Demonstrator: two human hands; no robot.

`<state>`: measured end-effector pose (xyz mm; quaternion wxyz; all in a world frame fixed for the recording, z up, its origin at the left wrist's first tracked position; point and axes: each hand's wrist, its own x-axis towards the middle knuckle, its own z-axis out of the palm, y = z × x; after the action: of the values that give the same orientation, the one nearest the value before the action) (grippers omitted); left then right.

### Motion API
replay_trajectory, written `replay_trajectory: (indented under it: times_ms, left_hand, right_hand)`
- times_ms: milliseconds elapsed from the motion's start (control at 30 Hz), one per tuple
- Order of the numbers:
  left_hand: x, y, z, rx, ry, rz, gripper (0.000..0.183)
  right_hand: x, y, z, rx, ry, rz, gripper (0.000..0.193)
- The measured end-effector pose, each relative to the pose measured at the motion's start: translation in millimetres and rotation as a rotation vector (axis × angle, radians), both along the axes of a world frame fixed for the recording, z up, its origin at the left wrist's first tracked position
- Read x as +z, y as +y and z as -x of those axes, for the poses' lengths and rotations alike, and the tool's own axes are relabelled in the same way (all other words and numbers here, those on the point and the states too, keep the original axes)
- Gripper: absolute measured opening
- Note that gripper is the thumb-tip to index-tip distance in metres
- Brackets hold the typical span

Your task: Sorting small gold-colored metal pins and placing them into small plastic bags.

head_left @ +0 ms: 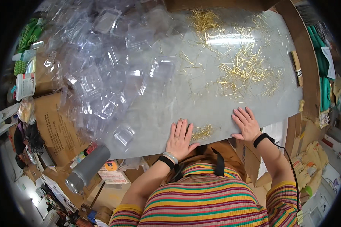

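My left hand [179, 140] lies flat near the front edge of the grey tabletop [151, 117], its fingers stretched forward and nothing in it. Just right of it is a small cluster of gold-coloured metal hooks [204, 132]. Farther right, my right hand [246, 124] rests palm down on the table with fingers spread, also holding nothing. A larger scatter of thin gold hooks [243, 72] lies beyond my right hand, and a dense heap of them [204, 20] sits at the back. Clear plastic blister shells [102, 75] are piled over the table's left side.
A cardboard wall [305, 49] borders the right side, with a narrow tan strip [296, 68] inside it. At the front left corner juts a grey cylinder [89, 168]. Cardboard boxes [58, 125] stand left of the table, near a white tub [25, 86].
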<state>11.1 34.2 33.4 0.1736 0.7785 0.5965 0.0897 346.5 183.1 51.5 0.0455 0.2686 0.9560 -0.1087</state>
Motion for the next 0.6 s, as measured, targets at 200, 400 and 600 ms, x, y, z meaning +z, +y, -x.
replay_trajectory:
  times_ms: [200, 400, 600]
  left_hand:
    - [-0.4, 0.2, 0.9, -0.044, 0.070, -0.037, 0.079]
    - [-1.3, -0.6, -0.9, -0.027, 0.043, -0.070, 0.070]
    - [-5.1, -0.2, -2.7, 0.002, -0.073, -0.139, 0.062]
  right_hand:
    - [-0.9, -2.2, 1.9, -0.003, -0.003, -0.017, 0.086]
    - [-4.4, -4.3, -0.4, 0.003, 0.005, -0.044, 0.085]
    - [-3.5, -4.0, -2.1, -0.011, 0.005, -0.058, 0.085]
